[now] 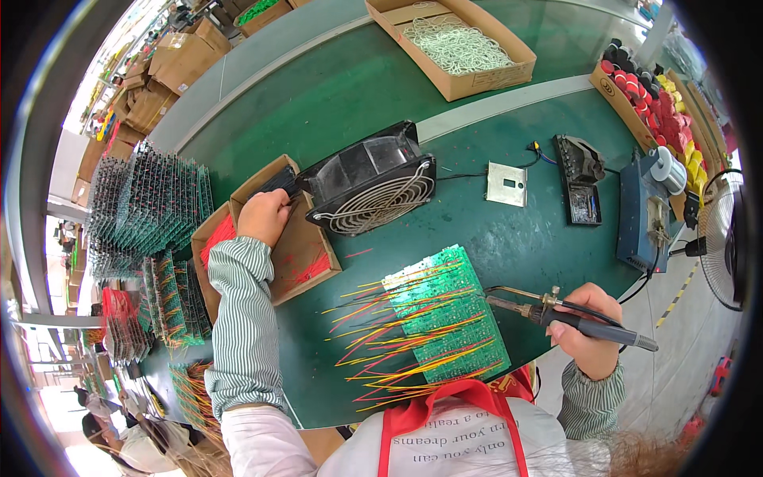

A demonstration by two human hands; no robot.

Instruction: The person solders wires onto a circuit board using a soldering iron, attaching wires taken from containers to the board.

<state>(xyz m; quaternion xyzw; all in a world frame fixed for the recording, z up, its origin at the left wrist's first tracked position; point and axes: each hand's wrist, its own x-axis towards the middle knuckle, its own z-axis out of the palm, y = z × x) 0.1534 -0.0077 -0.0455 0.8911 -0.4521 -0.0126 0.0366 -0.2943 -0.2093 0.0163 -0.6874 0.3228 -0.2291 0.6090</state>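
Note:
My right hand (588, 330) is wrapped round a soldering iron (588, 324) with a thin feed tube along it. Its tip points left, at the right edge of a green circuit board panel (453, 318). Rows of red, black and yellow wires (397, 350) stick out from the panel to the left. Over a cardboard box (298, 292) at the left, my left hand (266, 216) has its fingers pinched together beside a bundle of black wires (274, 181). What lies between those fingertips is too small to make out. Red wires (311, 269) lie in the same box.
A black fan (369, 179) stands behind the panel. To its right are a metal plate (506, 184), a black holder (580, 179) and a blue solder feeder (642, 211). Stacked boards (147, 207) fill the left. A carton of pale cords (457, 48) sits at the back.

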